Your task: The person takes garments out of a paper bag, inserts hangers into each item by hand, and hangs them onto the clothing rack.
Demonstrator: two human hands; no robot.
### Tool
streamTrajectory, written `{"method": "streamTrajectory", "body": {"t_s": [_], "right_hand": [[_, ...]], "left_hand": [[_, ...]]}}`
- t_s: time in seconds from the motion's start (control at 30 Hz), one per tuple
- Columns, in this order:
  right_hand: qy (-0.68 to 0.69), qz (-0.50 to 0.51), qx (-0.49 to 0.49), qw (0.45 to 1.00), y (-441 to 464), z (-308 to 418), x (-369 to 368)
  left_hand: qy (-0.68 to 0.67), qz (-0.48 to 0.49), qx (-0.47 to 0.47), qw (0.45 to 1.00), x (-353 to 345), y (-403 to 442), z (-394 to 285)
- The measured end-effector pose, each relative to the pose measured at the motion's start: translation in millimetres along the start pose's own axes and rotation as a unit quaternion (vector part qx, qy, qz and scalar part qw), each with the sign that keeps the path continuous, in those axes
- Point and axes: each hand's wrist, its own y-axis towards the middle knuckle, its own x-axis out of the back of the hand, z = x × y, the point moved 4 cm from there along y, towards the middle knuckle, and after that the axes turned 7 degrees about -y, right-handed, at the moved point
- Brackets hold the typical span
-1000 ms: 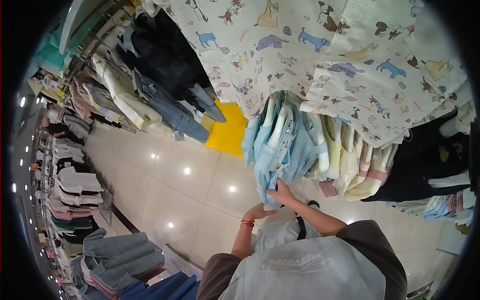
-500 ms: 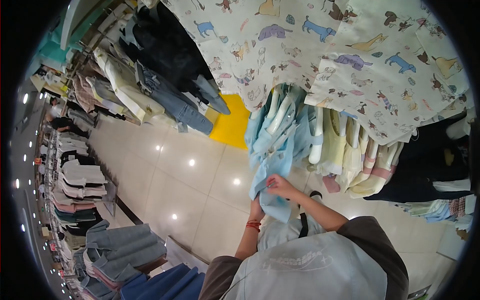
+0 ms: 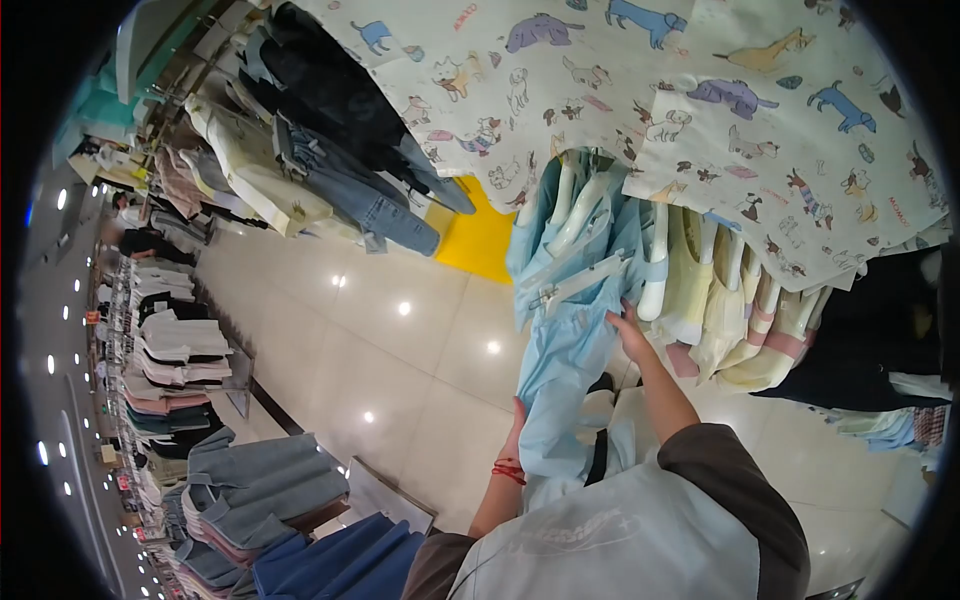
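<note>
Light blue pants (image 3: 565,385) with a gathered waist hang in front of me from a clear clip hanger (image 3: 585,280). At the right end of the waist, my right hand (image 3: 630,338) is closed on the cloth's edge. Lower down, my left hand (image 3: 514,440), with a red cord at the wrist, holds the left side of the pants; its thumb shows, and the cloth hides most of its fingers. More light blue clothes (image 3: 548,225) on white hangers hang just behind the clip hanger.
A white cloth with printed dogs (image 3: 600,100) covers the top of the rack. Yellow and pink clothes (image 3: 745,320) hang to the right, and jeans (image 3: 365,205) to the left. Folded-collar grey shirts (image 3: 260,480) hang at lower left. A person (image 3: 145,240) is far off left.
My right hand has moved up and right from the middle of the cloth to the waist edge. The pants now hang more spread out, and my left hand is slightly lower.
</note>
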Motion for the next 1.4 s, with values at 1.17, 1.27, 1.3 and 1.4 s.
{"method": "streamTrajectory", "body": {"t_s": [1.17, 1.27, 1.3, 1.4], "right_hand": [[-0.273, -0.095, -0.052, 0.956, -124.3, -87.6, 142.1], [-0.272, -0.090, -0.054, 0.957, -135.5, -72.5, 137.8], [-0.246, -0.050, -0.050, 0.967, -141.5, -67.1, 132.7], [-0.223, 0.083, -0.070, 0.969, -159.5, -30.3, 109.3]], "left_hand": [[0.591, -0.106, 0.156, 0.785, 108.8, -17.3, -50.2], [0.358, -0.141, -0.024, 0.923, 122.4, -25.4, -47.4], [0.365, -0.162, -0.047, 0.916, 121.4, -26.4, -50.6], [0.406, -0.200, -0.116, 0.884, 123.2, -26.3, -56.9]]}}
